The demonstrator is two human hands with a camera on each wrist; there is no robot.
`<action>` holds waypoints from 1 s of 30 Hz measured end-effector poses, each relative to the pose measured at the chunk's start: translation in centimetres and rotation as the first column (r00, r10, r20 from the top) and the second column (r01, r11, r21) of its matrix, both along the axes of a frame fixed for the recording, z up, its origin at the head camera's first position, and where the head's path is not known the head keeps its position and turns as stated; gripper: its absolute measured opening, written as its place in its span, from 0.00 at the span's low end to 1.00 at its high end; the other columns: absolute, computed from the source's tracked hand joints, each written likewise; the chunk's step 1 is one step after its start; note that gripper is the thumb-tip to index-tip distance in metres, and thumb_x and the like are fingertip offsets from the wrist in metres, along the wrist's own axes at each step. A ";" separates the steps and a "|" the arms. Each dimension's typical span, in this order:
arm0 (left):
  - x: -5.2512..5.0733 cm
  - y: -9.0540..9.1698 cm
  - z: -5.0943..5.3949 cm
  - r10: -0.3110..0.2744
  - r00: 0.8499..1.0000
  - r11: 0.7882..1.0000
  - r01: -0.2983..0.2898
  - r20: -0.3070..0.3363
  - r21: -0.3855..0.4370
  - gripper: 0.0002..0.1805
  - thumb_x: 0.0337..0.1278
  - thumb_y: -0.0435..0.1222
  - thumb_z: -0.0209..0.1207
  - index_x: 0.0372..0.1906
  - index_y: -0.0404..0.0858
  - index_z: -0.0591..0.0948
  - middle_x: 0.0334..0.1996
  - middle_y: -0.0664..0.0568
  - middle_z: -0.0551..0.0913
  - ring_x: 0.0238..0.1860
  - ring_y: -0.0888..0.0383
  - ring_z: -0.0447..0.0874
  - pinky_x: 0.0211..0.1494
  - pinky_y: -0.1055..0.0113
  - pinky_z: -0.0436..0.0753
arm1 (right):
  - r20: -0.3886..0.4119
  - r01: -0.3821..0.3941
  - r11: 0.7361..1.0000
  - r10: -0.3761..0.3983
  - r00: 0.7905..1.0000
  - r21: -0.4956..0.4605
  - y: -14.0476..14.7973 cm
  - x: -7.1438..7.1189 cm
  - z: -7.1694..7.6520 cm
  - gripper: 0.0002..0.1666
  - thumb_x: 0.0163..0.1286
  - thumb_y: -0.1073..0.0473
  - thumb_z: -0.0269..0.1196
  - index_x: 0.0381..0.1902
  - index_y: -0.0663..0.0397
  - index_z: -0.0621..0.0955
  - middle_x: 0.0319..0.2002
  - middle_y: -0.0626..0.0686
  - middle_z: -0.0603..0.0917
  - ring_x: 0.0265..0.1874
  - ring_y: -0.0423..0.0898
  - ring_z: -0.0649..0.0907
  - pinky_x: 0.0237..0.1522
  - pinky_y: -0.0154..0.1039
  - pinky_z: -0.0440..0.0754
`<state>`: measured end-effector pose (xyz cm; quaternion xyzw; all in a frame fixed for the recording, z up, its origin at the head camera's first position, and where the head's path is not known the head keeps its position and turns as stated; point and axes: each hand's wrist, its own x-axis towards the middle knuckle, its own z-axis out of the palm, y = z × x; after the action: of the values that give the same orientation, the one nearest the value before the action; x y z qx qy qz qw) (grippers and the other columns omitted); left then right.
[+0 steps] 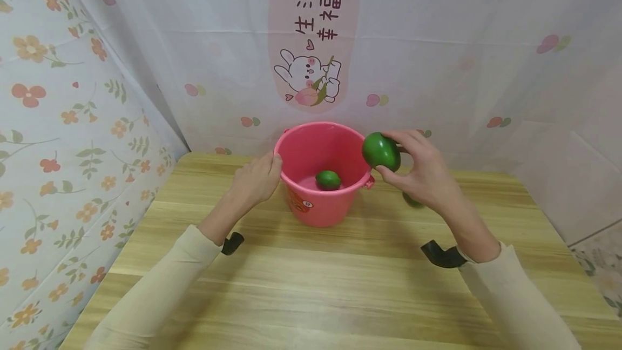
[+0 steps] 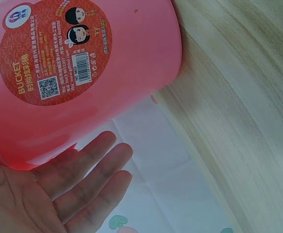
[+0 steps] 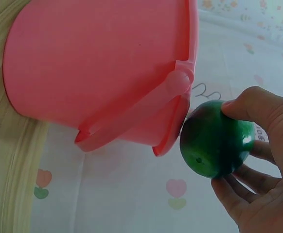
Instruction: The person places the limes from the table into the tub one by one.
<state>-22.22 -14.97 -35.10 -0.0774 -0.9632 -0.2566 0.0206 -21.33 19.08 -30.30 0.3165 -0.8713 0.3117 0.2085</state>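
Cloth (image 1: 437, 69) with small pink and green motifs and a cartoon rabbit hangs beyond both your grips. Below them spreads the wood-grained worktop (image 1: 311, 280). Between them a pink bucket (image 1: 335, 207) stands upright, its mouth facing up. Your right grip (image 1: 425, 169) is grasping a green fruit, thumb on one side and fingers on the other. Your left grip (image 1: 257, 177) touches the near-left rim, with three fingers loosely extended outside the wall; its thumb is poorly seen, so you cannot tell whether it pinches the rim. On the side towards your right grip hangs the pink handle (image 3: 132, 116); in front of your left grip's palm the wall bears a round red label (image 2: 54, 53). At your right grip's fingertips, the green fruit (image 1: 380, 153) sits beside the right rim. Left of that grip and lower, a second green fruit (image 1: 328, 180) lies inside, on the bottom. Just under your right grip, a dark green thing (image 1: 413, 200) shows, partly covered.
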 end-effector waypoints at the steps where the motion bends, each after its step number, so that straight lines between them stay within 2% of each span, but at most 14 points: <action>1: 0.0 0.0 0.0 0.000 1.000 1.000 0.000 0.001 -0.001 0.24 0.80 0.49 0.29 0.40 0.41 0.72 0.27 0.47 0.73 0.28 0.47 0.74 0.30 0.53 0.74 | 0.002 -0.004 1.000 0.004 1.000 -0.003 -0.1 0.0 0.1 0.39 0.53 0.69 0.78 0.64 0.59 0.77 0.57 0.57 0.78 0.55 0.54 0.77 0.49 0.56 0.82; 11: -0.1 0.0 -0.1 0.000 1.000 1.000 0.000 -0.002 -0.010 0.24 0.79 0.50 0.28 0.39 0.42 0.72 0.28 0.47 0.73 0.29 0.47 0.74 0.31 0.52 0.74 | 0.040 -0.011 1.000 0.012 0.999 -0.012 -1.3 -0.1 0.5 0.39 0.55 0.67 0.77 0.65 0.58 0.77 0.59 0.57 0.77 0.56 0.55 0.77 0.51 0.56 0.81; 30: -0.1 0.0 0.0 -0.004 1.000 1.000 0.004 0.002 -0.020 0.25 0.79 0.50 0.28 0.38 0.41 0.72 0.28 0.47 0.73 0.29 0.47 0.75 0.31 0.52 0.74 | 0.063 -0.073 0.997 0.074 0.995 -0.025 -3.4 -1.0 0.4 0.38 0.57 0.67 0.76 0.66 0.57 0.76 0.60 0.55 0.76 0.58 0.52 0.75 0.52 0.53 0.81</action>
<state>-22.37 -15.01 -35.13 -0.0791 -0.9655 -0.2473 0.0185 -22.34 15.68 -29.95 0.3357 -0.8617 0.3390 0.1726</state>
